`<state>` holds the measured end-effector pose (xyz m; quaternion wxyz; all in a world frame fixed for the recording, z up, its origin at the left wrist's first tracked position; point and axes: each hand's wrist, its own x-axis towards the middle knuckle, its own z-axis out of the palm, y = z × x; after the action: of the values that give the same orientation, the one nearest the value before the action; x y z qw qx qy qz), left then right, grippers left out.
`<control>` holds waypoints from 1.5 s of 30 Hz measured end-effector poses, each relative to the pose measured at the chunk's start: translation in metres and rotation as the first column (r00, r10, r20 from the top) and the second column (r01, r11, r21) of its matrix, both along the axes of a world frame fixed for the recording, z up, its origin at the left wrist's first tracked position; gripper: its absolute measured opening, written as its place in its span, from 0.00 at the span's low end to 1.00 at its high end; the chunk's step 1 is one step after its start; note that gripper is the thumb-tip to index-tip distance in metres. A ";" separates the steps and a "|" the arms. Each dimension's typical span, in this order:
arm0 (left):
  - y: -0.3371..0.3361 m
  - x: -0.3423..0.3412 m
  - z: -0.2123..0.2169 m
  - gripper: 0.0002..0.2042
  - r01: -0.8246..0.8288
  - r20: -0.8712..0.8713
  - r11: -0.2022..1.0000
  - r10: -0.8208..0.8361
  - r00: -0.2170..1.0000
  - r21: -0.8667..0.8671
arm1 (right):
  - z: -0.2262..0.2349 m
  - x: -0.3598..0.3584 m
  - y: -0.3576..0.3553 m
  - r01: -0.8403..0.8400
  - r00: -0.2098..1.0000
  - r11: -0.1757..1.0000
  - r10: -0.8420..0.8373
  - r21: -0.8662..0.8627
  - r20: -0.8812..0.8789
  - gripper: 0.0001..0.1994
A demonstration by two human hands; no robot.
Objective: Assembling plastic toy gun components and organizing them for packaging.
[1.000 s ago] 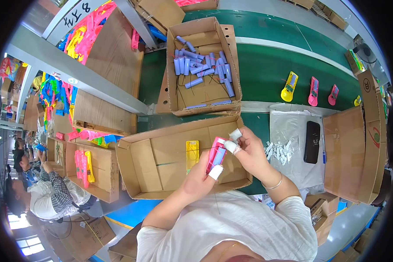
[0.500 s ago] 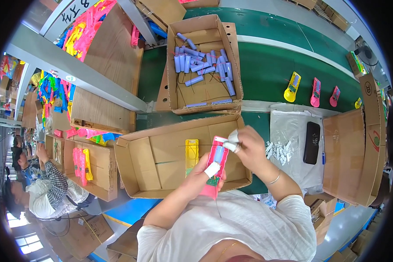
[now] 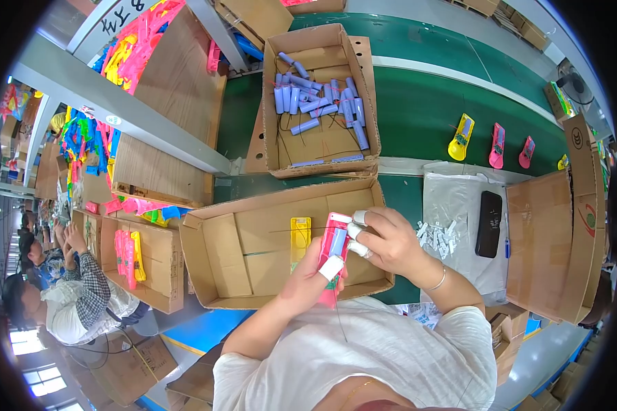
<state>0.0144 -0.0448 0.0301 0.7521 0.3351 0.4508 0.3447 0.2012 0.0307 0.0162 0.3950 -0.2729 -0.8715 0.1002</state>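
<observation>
My left hand (image 3: pixel 309 277) is closed round a pink plastic casing (image 3: pixel 326 238), tilted over an open cardboard box (image 3: pixel 267 279). In the casing lie a blue cylindrical battery (image 3: pixel 339 242) and, lower down, a partly covered green circuit board. A thin dark wire crosses its upper part. My right hand (image 3: pixel 389 240) has white covers on its fingertips, which come together at the casing's upper right edge; what they pinch, if anything, is hidden. My left thumb wears a white cover too, pressing on the casing's front. Just left of it, a yellow casing (image 3: pixel 300 236) lies in the box.
Beyond stands a carton (image 3: pixel 273 147) of blue batteries with wires. To the right are small white parts (image 3: pixel 437 238), a black phone-like object (image 3: pixel 488 225), and yellow (image 3: pixel 461 137) and pink casings (image 3: pixel 497 145). A metal frame (image 3: pixel 151 127) rises left; a co-worker (image 3: pixel 82 301) sits beyond.
My right hand has come down from above the casing's top to its right edge. My left hand has shifted slightly left with the casing.
</observation>
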 end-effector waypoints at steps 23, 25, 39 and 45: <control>-0.002 0.004 -0.018 0.24 0.117 -0.148 0.971 -0.086 0.985 0.210 | 0.008 0.025 0.043 -0.052 0.999 0.685 0.047 -0.727 -0.027 0.11; -0.004 -0.019 -0.024 0.30 0.270 -0.759 0.847 0.214 0.615 0.458 | 0.003 0.057 0.084 0.181 0.975 0.779 -0.220 -0.601 0.009 0.10; -0.010 -0.064 -0.056 0.22 0.009 -0.330 0.991 -0.052 0.943 -0.131 | -0.129 0.158 0.257 0.722 0.688 0.655 -0.714 -0.225 0.130 0.14; 0.006 -0.046 -0.031 0.30 -0.048 -0.040 0.996 0.045 0.998 -0.078 | -0.042 0.080 0.158 0.421 0.827 0.737 -0.551 -0.529 -0.109 0.12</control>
<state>-0.0316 -0.0388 -0.0008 0.7478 0.3010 0.4861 0.3374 0.2809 0.1882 -0.0254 0.4366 -0.5669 -0.6556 0.2413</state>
